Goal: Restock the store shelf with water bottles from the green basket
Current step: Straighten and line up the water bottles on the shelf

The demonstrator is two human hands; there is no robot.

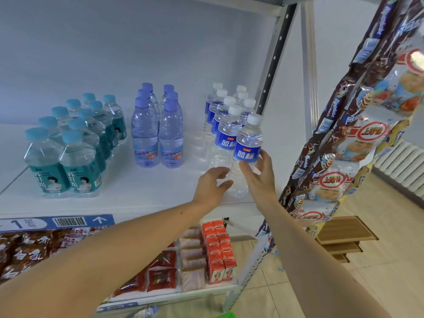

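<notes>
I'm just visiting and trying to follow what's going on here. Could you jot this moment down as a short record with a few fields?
Setting: white store shelf holding three groups of bottled water
Left group: clear bottles with teal labels and light-blue caps
Middle group: clear bottles with lilac caps
Right group: clear bottles with blue labels and white caps
Being handled: front blue-label bottle, upright at the shelf's right front
Right hand: fingers around that bottle
Left hand: open, beside the bottle's base
Green basket: only a sliver visible at the bottom edge

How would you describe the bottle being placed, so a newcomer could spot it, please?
On the white shelf, look at the right group of white-capped, blue-labelled bottles. The front bottle of its right row is the one: only it has the right hand on it.
</notes>
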